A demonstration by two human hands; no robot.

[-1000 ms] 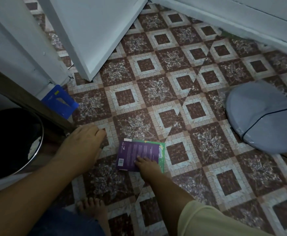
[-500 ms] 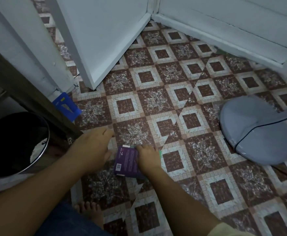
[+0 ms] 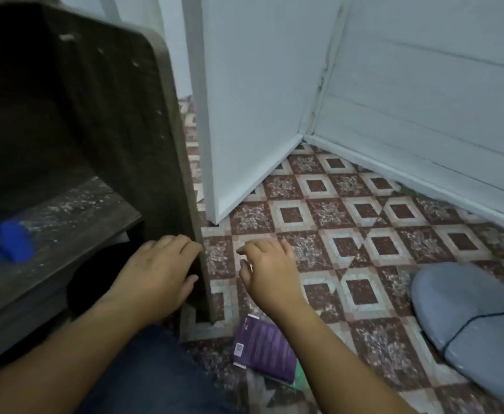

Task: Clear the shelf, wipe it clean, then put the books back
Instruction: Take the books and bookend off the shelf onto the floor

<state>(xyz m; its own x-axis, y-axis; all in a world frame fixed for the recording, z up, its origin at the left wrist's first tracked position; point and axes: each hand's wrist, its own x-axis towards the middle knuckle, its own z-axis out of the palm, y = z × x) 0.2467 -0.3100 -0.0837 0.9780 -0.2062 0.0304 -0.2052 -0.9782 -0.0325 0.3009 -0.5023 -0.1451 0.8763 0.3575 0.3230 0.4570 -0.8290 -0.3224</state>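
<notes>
The dark wooden shelf unit (image 3: 95, 162) fills the left of the view, and everything else sits in relation to its upright side panel (image 3: 182, 186). Inside that panel, the shelf board (image 3: 65, 234) looks dusty, speckled with pale grit, and a blue object (image 3: 4, 245) — too blurred to identify — lies on it far from the panel.

The left hand (image 3: 158, 270) rests against the panel's inner face near its lower end, fingers loosely curled and close together, the thumb touching the panel's front edge; it grips nothing. The right hand (image 3: 270, 264) hovers just on the outer side of the panel, above the patterned tile floor (image 3: 364, 234), fingers spread and slightly bent, holding nothing.

A purple book (image 3: 262, 345) lies flat on the floor near the panel's foot, back cover up with a barcode showing, partly under the right forearm. A green edge (image 3: 298, 379) peeks from beneath it — whether a second book, it cannot be told.

Beyond the panel stands a white door (image 3: 250, 100), its bottom corner close to the panel. Well out from the panel, a grey round cushion-like object (image 3: 469, 324) rests on the tiles, a dark cord (image 3: 481, 316) running across it.
</notes>
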